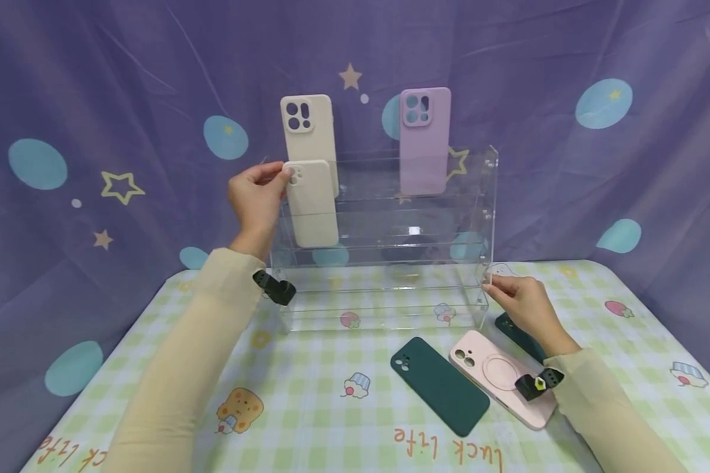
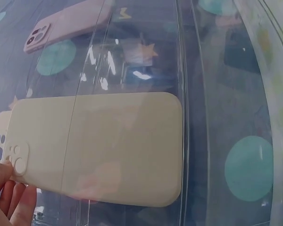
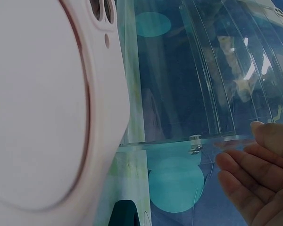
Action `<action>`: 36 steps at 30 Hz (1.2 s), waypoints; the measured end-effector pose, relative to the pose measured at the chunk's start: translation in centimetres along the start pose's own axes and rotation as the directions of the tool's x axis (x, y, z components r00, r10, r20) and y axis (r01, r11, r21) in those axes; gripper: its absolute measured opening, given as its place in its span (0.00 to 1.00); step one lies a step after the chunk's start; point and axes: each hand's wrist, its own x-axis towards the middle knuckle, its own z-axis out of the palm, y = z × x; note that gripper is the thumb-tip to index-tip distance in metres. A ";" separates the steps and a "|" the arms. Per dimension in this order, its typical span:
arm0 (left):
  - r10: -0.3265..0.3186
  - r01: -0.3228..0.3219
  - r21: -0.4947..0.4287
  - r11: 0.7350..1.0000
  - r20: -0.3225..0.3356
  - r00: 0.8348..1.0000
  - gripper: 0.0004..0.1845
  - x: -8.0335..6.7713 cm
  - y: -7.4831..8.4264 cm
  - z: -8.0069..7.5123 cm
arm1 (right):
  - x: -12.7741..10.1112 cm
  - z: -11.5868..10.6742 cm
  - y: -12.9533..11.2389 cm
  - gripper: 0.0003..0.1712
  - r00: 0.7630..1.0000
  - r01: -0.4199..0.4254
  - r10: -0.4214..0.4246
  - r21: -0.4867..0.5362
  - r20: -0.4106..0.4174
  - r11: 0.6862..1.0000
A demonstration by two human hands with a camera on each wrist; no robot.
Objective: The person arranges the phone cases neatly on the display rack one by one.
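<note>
My left hand (image 1: pixel 256 200) pinches the upper left corner of a cream phone case (image 1: pixel 315 210), beside its camera cutouts. The case stands upright on a middle tier of a clear acrylic display rack (image 1: pixel 492 220). Behind and above it a larger cream phone case (image 1: pixel 319 141) leans on the top tier. A lilac phone case (image 1: pixel 424 148) stands on that tier towards the right. At the rack's right side, my right hand (image 1: pixel 526 309) holds the lower part of the side panel's edge between thumb and fingers; the right wrist view shows this hand (image 3: pixel 266 174) at the panel.
On the checked tablecloth (image 1: pixel 307 394), in front of the rack at right, lie a dark green phone case (image 1: pixel 440 387), a pink phone case (image 1: pixel 476 361) with a ring, and another dark green case (image 1: pixel 517 336) partly under my right arm. A purple patterned curtain (image 1: pixel 154 79) hangs behind.
</note>
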 end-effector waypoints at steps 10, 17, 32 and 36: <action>0.004 -0.004 -0.041 0.999 0.005 1.000 0.13 0.0 0.2 -0.1 | 0.0 -0.1 0.0 0.18 1.000 0.002 -0.002 0.000 -0.006 1.000; 0.024 -0.022 -0.074 0.997 0.027 0.999 0.13 -0.3 0.4 -0.8 | 0.0 -0.3 -0.1 0.19 1.000 -0.009 0.009 -0.005 0.003 1.000; 0.053 -0.063 0.096 0.993 0.106 0.993 0.17 -2.9 -3.0 -6.3 | -0.1 -1.7 -1.3 0.33 0.998 -0.064 0.065 0.034 -0.027 0.997; -0.026 0.008 0.125 0.992 0.150 0.988 0.19 -3.3 -4.7 -8.0 | -0.7 -1.7 -2.2 0.33 0.994 0.005 -0.001 0.036 -0.106 0.999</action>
